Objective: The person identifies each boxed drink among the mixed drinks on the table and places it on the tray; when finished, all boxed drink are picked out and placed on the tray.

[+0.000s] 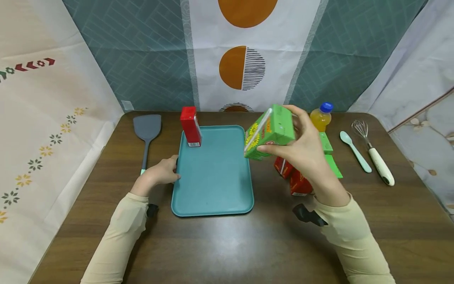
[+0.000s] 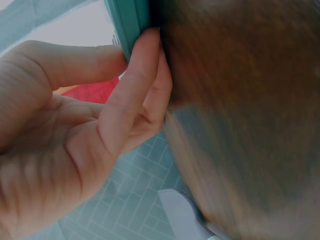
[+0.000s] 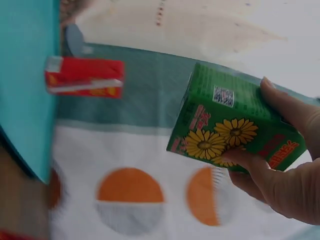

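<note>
My left hand (image 1: 161,171) pinches the left rim of a teal tray (image 1: 213,173); in the left wrist view the thumb and fingertips close on its edge (image 2: 131,25). A red drink carton (image 1: 191,127) stands upright in the tray's back left corner. My right hand (image 1: 301,144) grips a green drink carton (image 1: 273,128) with yellow flowers, thumb on one side and fingers on the other. This carton is tilted in the air, overlapping the tray's right edge in the head view. The right wrist view shows its flowered face (image 3: 220,140) and a printed code.
Two red cartons (image 1: 299,184) lie right of the tray, partly behind my right arm. Green cartons (image 1: 325,144) show beyond the wrist, near a blue-capped bottle (image 1: 320,117). A light green spoon (image 1: 356,152) and a whisk (image 1: 381,165) lie far right. A grey spatula (image 1: 146,130) lies left.
</note>
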The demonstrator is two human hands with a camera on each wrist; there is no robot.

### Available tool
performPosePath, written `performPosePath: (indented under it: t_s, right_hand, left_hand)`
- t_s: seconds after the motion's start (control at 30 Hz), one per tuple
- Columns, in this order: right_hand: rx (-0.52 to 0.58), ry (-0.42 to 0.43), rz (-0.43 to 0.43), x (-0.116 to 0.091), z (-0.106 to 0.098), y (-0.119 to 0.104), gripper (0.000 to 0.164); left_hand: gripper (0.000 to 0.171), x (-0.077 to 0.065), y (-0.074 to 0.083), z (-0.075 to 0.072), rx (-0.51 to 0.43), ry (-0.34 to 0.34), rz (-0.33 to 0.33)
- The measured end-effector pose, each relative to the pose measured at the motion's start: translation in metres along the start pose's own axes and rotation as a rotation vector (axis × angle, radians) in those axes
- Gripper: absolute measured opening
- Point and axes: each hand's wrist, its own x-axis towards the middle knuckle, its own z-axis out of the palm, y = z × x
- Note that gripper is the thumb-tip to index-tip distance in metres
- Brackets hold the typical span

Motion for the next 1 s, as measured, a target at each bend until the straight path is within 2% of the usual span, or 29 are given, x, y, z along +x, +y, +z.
performPosePath:
  t_s: [0.2, 0.37, 0.53, 0.67, 0.8, 1.0]
  right_hand:
    - [0.028, -0.066, 0.009, 0.026, 0.051, 0.033, 0.085]
    - [-0.069, -0.09, 0.002, 0.045, 0.081, 0.056, 0.087]
    - [-0.155, -0.161, 0.07, 0.07, 0.107, 0.073, 0.086]
    - [-0.196, -0.244, 0.129, 0.082, 0.124, 0.086, 0.086]
    - [-0.231, -0.298, 0.166, 0.086, 0.133, 0.1, 0.088]
    - [-0.353, -0.354, 0.124, 0.093, 0.147, 0.105, 0.091]
  left_hand:
    - [0.069, -0.001, -0.005, 0.0, -0.03, 0.0, 0.012]
    - [0.068, -0.001, -0.005, 0.001, -0.056, -0.005, 0.014]
    - [0.069, -0.001, -0.004, -0.001, -0.037, 0.0, 0.011]
    - [0.069, -0.001, -0.005, -0.002, -0.013, -0.001, 0.014]
    - [0.069, 0.0, -0.005, -0.001, 0.0, -0.005, 0.019]
    - [0.068, -0.002, -0.007, -0.003, 0.016, 0.0, 0.008]
